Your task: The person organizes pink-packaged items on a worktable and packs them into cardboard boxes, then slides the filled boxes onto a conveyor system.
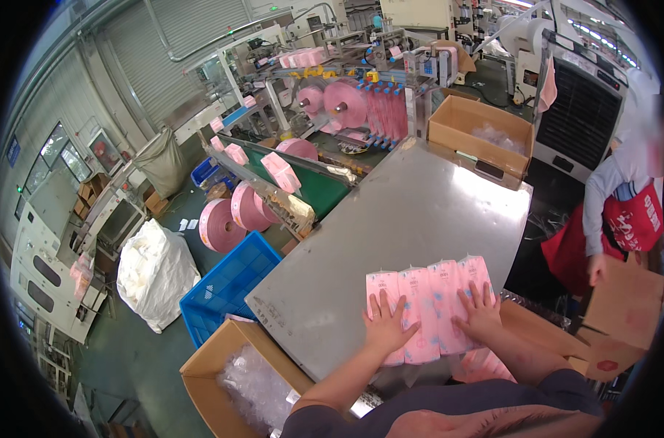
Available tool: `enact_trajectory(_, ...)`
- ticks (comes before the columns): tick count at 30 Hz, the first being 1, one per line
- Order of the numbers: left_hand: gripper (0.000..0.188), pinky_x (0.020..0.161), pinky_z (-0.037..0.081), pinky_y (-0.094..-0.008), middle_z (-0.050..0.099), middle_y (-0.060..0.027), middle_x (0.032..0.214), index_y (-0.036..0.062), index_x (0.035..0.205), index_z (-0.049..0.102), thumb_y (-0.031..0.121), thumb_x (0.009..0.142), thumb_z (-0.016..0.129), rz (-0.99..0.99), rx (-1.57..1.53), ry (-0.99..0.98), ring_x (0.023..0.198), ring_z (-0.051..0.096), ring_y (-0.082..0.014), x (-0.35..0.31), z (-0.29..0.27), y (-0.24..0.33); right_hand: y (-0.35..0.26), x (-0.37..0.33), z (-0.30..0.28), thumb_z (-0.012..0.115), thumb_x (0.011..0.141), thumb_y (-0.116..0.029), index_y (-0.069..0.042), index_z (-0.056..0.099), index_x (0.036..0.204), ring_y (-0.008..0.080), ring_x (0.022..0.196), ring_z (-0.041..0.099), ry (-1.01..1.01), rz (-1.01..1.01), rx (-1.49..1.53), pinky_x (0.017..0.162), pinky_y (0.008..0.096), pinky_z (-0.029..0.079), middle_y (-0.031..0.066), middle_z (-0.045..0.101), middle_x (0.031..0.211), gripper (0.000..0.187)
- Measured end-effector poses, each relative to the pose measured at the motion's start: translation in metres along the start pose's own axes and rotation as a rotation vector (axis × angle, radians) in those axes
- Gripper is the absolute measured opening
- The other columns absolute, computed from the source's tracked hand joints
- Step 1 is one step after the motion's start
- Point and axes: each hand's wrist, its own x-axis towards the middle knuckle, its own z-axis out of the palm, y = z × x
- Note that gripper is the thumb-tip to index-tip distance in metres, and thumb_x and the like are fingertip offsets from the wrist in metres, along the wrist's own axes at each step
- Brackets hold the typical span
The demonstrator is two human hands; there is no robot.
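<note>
Several pink tissue packs [428, 310] with white-and-blue print lie side by side in a row at the near edge of the metal table. My left hand [386, 325] rests on the left end of the row, fingers spread. On the right end lies my right hand [481, 317], its fingers also apart and stretched over the packs. Both palms touch the outer packs, and neither hand is closed round one. Below the row, more pink packs [484, 365] show in part, the rest hidden by my right arm.
The metal table [390, 212] adjoins a green conveyor [317, 193] carrying pink packs [281, 171]. Cardboard boxes with clear plastic bags stand at the near left [200, 365] and far right [448, 120]. A blue crate [233, 281] is left. A co-worker [616, 190] handles a carton [624, 299] at right.
</note>
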Motion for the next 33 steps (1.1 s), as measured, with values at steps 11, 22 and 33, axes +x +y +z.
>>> enact_trajectory(11, 0.087, 0.109, 0.012, -0.0737, 0.015, -0.0211, 0.16, 0.0178, 0.154, 0.03, 0.062, 0.085, 0.06, -0.132, -0.19, 0.307, 0.149, 0.005, -0.0435, 0.173, -0.053, -0.081, -0.003, 0.001, 0.005, 0.047, 0.089, -0.066, -0.027, 0.029, 0.154, 0.0401, 0.15, 0.001, 0.008, 0.031, 0.0, 0.113, 0.0664, 0.014, 0.0089, 0.01, 0.164, 0.079)
enact_trajectory(22, 0.062, 0.117, 0.01, -0.0624, 0.027, -0.0211, 0.155, 0.0131, 0.132, 0.056, 0.06, 0.093, 0.047, -0.06, -0.031, 0.149, 0.148, 0.009, -0.0401, 0.297, -0.04, -0.146, -0.006, 0.009, 0.002, 0.05, 0.087, -0.068, -0.031, 0.03, 0.153, 0.0407, 0.15, 0.004, 0.004, 0.001, 0.045, 0.11, 0.0704, 0.017, 0.0077, 0.013, 0.164, 0.078)
enact_trajectory(33, 0.042, 0.119, 0.014, -0.0571, 0.044, -0.0234, 0.143, 0.0056, 0.131, 0.053, 0.028, 0.096, 0.053, 0.33, -0.522, -0.036, 0.141, 0.031, -0.0388, -0.055, -0.032, -0.123, 0.085, 0.019, 0.054, 0.056, 0.099, -0.019, -0.004, 0.024, 0.154, 0.0221, 0.13, 0.048, -0.026, 0.254, 1.479, 0.107, 0.0331, 0.041, 0.0146, 0.044, 0.147, 0.065)
